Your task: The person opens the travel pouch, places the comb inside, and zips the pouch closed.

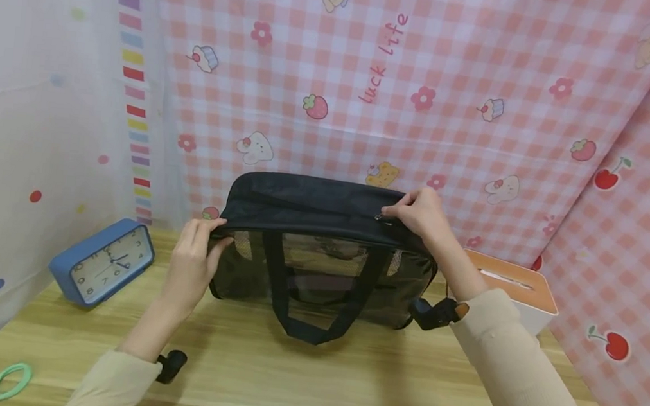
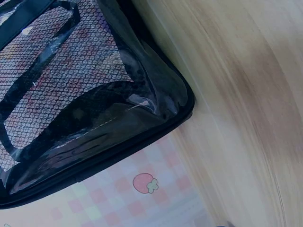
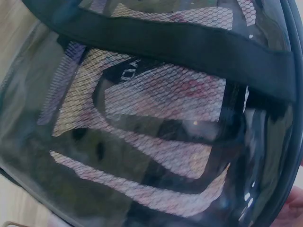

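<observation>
A black bag (image 1: 314,195) with see-through plastic sides, mesh panels and a zipped top stands upright on the table. Its black strap handle (image 1: 313,332) hangs down in front. In the head view, my left hand (image 1: 189,259) grips the bag's upper left corner between thumb and fingers. Over at the top right, my right hand (image 1: 419,214) pinches the zipper pull (image 1: 378,217). The left wrist view shows a lower corner of the bag (image 2: 156,90); the right wrist view shows the clear side and strap (image 3: 199,42), with a bit of my right hand (image 3: 291,210) at the edge.
A blue clock (image 1: 105,261) stands left of the bag, and a light green ring (image 1: 10,382) lies near the table's front left. Behind the right forearm is a white tissue box (image 1: 543,293) with an orange lid. Pink checked cloth (image 1: 338,56) hangs close behind.
</observation>
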Motion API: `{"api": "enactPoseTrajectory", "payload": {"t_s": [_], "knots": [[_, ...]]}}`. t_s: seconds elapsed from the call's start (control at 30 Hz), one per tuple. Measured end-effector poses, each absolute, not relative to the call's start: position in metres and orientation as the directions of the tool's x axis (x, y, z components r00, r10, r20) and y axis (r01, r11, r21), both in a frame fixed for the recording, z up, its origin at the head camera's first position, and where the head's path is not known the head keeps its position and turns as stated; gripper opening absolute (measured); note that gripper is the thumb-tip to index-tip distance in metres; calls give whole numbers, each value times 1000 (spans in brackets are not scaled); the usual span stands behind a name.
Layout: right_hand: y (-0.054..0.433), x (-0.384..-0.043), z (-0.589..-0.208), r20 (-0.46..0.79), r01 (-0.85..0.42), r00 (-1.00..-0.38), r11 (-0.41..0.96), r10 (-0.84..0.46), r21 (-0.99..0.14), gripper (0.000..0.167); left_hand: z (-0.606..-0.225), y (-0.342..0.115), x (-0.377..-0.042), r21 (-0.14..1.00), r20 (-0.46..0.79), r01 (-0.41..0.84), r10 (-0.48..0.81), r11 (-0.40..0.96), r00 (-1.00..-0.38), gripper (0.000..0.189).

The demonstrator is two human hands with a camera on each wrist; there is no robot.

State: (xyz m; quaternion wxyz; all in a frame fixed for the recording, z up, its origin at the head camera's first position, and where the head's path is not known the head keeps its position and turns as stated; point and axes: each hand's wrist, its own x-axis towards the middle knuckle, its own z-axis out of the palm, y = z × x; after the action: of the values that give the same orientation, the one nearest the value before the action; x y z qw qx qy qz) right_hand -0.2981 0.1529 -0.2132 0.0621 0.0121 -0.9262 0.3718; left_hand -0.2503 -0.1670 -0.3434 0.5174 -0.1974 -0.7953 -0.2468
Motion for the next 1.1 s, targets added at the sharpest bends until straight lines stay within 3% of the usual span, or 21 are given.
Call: {"api": "enactPoseTrajectory", "payload": {"t_s": [0.27,0.5,0.73,1.1], "knots": [[176,-295,-220,141,-73,-990,750,27,-658,27,-347,-170,-247,187,920,566,59,803,-388,33],[207,-292,-229,112,-4,-989,740,97,-673,36,-348,-170,-245,187,928,567,45,802,-369,33],[229,-288,-242,78,31,-989,690,126,-724,26,-346,-171,-244,176,928,564,55,807,-368,33],[233,-286,-243,72,42,-988,689,136,-723,29,-345,-169,-248,164,927,564,69,809,-369,34]]}}
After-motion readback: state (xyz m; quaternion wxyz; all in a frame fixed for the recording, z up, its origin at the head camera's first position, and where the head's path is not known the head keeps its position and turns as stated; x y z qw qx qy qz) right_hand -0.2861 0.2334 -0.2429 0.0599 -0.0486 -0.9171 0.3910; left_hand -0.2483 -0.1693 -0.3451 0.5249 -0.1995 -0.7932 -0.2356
